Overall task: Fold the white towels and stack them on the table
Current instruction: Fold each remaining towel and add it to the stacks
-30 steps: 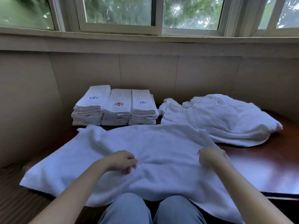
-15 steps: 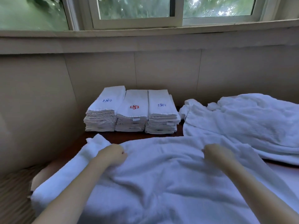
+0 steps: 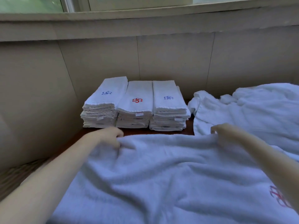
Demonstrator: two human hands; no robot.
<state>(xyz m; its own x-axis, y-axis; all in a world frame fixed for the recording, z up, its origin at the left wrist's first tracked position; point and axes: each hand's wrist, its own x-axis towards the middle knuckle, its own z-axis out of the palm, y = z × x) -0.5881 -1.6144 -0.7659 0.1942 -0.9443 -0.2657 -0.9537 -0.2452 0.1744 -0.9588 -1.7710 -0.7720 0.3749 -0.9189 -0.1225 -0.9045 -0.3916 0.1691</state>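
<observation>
While both arms reach forward, the left hand (image 3: 111, 137) and right hand (image 3: 224, 131) hold the far edge of the towel (image 3: 161, 175), which lies spread and rumpled over the near part of the table (image 3: 137, 131) and fills the lower view. The left fingers (image 3: 119, 135) are curled together and pinch a fold of the edge near its left end. The right fingers (image 3: 215, 129), somewhat blurred, are curled round the edge farther right. A red emblem (image 3: 278, 198) shows on the towel beside the right forearm. Just beyond the edge, three stacks of folded towels stand side by side against the wall (image 3: 178, 59). The left stack (image 3: 103, 109) and right stack (image 3: 168, 110) carry blue emblems and the middle stack (image 3: 135, 110) a red one. A loose pile (image 3: 250, 113) of white towels lies right of the stacks, and the towel's far edge overlaps its near side in this view.
</observation>
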